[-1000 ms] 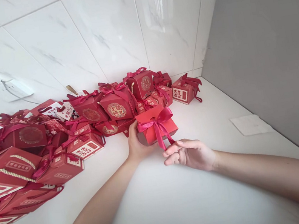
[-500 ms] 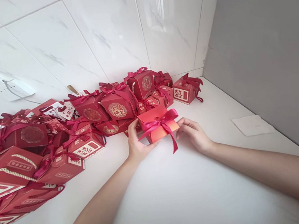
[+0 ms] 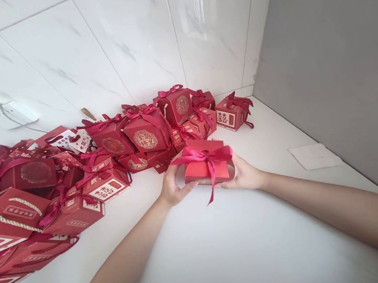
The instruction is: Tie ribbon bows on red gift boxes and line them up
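Note:
Between both my hands is a small red gift box (image 3: 205, 170), tied with a dark pink ribbon bow (image 3: 209, 156) whose tail hangs over the front. My left hand (image 3: 171, 188) grips its left side with the thumb under the front edge. My right hand (image 3: 243, 174) clasps its right side, fingers curled round it. The box is tilted toward me, just above the white countertop (image 3: 210, 249).
A heap of several red gift boxes (image 3: 144, 137) and red bags (image 3: 9, 215) with ribbons lines the tiled wall from the left to the corner. A white paper sheet (image 3: 313, 157) lies at the right by the grey wall. A wall socket (image 3: 14, 114) is at the upper left.
My right hand let go of the ribbon tail, moved up to the box's right side and closed on it. The box shifted right and tilted toward me, held in both hands.

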Demonstrator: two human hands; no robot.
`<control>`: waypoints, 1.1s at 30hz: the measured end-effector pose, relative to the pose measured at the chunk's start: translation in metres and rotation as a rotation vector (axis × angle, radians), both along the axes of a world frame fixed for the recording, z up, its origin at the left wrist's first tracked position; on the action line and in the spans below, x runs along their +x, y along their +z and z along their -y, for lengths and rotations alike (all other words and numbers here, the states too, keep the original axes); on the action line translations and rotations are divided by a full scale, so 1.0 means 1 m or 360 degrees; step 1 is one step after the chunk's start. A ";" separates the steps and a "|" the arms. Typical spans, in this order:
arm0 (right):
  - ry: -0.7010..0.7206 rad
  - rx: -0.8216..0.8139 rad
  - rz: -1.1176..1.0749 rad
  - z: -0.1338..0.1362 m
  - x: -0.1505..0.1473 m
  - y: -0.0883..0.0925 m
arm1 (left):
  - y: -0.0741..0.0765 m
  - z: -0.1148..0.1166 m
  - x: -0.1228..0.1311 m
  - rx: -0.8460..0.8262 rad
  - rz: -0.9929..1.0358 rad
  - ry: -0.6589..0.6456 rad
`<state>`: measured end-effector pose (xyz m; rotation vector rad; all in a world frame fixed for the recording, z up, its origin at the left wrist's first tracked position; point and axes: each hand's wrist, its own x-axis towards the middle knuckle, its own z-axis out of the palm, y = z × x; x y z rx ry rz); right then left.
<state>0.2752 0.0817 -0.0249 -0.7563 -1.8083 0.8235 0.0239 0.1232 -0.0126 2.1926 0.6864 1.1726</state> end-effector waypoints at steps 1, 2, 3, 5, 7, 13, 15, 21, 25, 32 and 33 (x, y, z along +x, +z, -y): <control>-0.0046 0.0044 -0.0016 0.001 -0.001 0.000 | 0.001 0.001 0.001 -0.0040 0.0073 0.0007; -0.0086 0.0097 -0.0025 0.002 -0.002 0.000 | 0.004 0.002 0.001 -0.0063 0.0178 0.0019; -0.0122 0.0151 -0.0030 0.002 -0.003 0.000 | 0.007 0.003 0.002 -0.0068 0.0286 0.0047; -0.0185 0.0240 -0.0027 0.002 -0.004 -0.002 | 0.017 0.006 0.003 0.0018 0.0421 0.0187; -0.0255 0.0280 -0.0013 0.002 -0.004 -0.003 | 0.029 0.007 0.003 0.0181 0.0414 0.0372; -0.0425 0.0274 0.0034 0.000 -0.002 -0.004 | 0.052 0.017 0.003 0.0415 0.0151 0.0355; -0.0505 0.0283 -0.0007 -0.001 -0.003 -0.003 | 0.050 0.025 0.008 0.0552 0.0156 0.0424; -0.0561 0.0214 -0.0104 0.000 -0.004 -0.002 | 0.025 0.054 0.030 -0.0015 0.0159 0.0430; -0.0431 0.0215 -0.0104 0.003 -0.005 -0.005 | 0.018 0.065 0.036 -0.0254 0.0102 0.0225; -0.0373 0.0210 -0.0060 0.003 -0.005 -0.006 | 0.012 0.061 0.035 -0.0391 0.0057 0.0216; -0.0385 0.0193 -0.0067 0.003 -0.005 -0.005 | 0.009 0.058 0.035 -0.0422 0.0084 0.0216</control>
